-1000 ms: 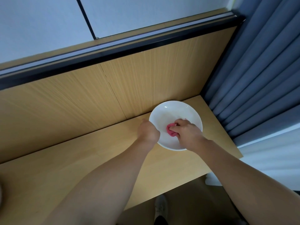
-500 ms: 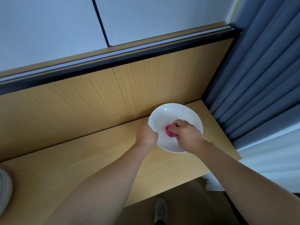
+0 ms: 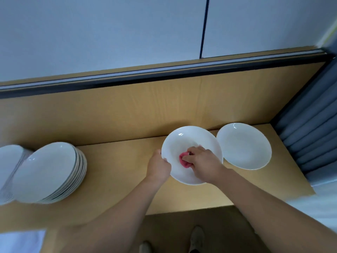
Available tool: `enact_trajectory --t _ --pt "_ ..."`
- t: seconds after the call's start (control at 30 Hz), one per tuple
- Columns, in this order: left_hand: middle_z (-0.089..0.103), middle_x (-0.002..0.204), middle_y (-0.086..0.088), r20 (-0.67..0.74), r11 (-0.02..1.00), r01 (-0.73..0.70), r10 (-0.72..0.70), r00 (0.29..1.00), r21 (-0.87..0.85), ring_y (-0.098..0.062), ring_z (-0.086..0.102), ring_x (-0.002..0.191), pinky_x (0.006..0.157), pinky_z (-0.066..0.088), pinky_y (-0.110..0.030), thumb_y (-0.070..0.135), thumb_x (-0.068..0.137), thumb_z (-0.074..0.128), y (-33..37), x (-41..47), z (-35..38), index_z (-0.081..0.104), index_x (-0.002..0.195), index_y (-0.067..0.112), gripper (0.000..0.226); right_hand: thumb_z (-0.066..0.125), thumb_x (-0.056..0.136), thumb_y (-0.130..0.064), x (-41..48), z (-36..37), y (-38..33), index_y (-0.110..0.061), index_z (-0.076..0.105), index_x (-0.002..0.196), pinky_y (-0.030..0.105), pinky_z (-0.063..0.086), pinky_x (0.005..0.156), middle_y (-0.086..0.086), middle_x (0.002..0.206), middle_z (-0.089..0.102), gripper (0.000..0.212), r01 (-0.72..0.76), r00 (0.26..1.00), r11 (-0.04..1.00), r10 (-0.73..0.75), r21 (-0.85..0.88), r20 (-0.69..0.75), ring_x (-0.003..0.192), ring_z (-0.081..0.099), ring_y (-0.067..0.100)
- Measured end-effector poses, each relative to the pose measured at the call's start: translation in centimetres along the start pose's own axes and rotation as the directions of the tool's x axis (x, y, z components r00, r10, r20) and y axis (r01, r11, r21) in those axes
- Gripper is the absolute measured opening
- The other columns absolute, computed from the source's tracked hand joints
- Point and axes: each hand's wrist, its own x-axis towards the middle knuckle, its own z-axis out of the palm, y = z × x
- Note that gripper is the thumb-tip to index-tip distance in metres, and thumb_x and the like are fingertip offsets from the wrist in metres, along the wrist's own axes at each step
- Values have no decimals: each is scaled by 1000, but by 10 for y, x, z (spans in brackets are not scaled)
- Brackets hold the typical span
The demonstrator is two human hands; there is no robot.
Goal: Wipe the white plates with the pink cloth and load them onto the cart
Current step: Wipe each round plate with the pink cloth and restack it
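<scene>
The left hand point(image 3: 159, 168) grips the near-left rim of a white plate point(image 3: 184, 141), while the right hand point(image 3: 204, 162) presses a bunched pink cloth point(image 3: 183, 160) into its middle. A second white plate point(image 3: 244, 146) lies just to the right on the wooden table point(image 3: 118, 161). Two stacks of plates point(image 3: 45, 170) sit at the table's left end. Grey curtains point(image 3: 313, 128) hang at the right.

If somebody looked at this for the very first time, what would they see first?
Probably the bright pink cloth, the only strong colour, pinched by the right hand inside a white plate just right of centre, while the left hand grips that plate's rim. Next, a stack of white plates at the left of the wooden table, and a single plate at the right beside the grey curtain.
</scene>
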Motion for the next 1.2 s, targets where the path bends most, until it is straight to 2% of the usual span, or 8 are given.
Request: enact_trajectory --t 0.2,0.3,0.67,0.8,0.87,0.93,1.03,1.2 --pt "59 98 2 -76 997 67 -69 995 -28 -18 59 85 60 45 -28 9 93 40 -65 -1 -58 49 121 16 31 53 92 -16 32 36 -73 -31 51 133 39 41 95 2 146 37 44 105 989 990 -93 -99 115 131 31 31" --pt "58 97 4 -89 996 89 -90 992 -14 -18 58 86 64 47 -29 9 91 42 -90 1 -76 50 121 15 32 55 93 -15 44 52 -96 -29 46 140 42 41 102 4 151 30 50 111 978 991 -95 -77 186 137 25 30" --pt "58 91 7 4 982 180 -180 984 -62 -16 58 83 58 42 -26 8 85 43 -135 12 -82 50 115 17 32 49 94 -6 66 89 -115 -25 44 142 37 36 106 3 147 37 52 135 947 989 -109 -68 302 131 32 29" --pt "59 87 8 42 990 142 -143 989 15 -18 62 82 65 50 -29 13 86 43 -136 13 -87 49 103 22 20 47 96 -6 71 89 -112 -26 53 136 34 39 100 1 137 48 46 51 969 994 -72 93 238 123 42 27" --pt "56 79 9 51 986 93 -101 994 137 -18 58 78 60 43 -26 17 91 44 -135 17 -94 49 92 21 7 47 96 -6 74 85 -110 -25 58 131 32 44 91 0 125 55 42 -19 985 978 -17 208 170 113 50 25" --pt "58 78 4 40 975 68 -78 996 214 -21 59 77 60 46 -29 19 95 40 -137 25 -101 53 88 15 15 46 93 -2 81 82 -109 -22 59 130 33 47 84 1 118 57 44 -39 997 980 24 196 75 105 54 25" --pt "66 89 -3 141 993 92 -102 985 78 -23 68 79 69 60 -36 12 94 34 -136 33 -107 60 103 19 28 43 87 2 98 74 -109 -23 60 121 31 45 75 -1 111 56 45 -78 996 983 85 165 -35 98 54 24" --pt "68 94 -4 192 997 76 -78 978 16 -21 71 74 64 60 -30 7 97 32 -135 37 -107 61 120 22 40 43 79 5 122 75 -133 -24 54 105 29 38 73 -6 120 54 41 -146 989 985 142 91 50 108 51 27"
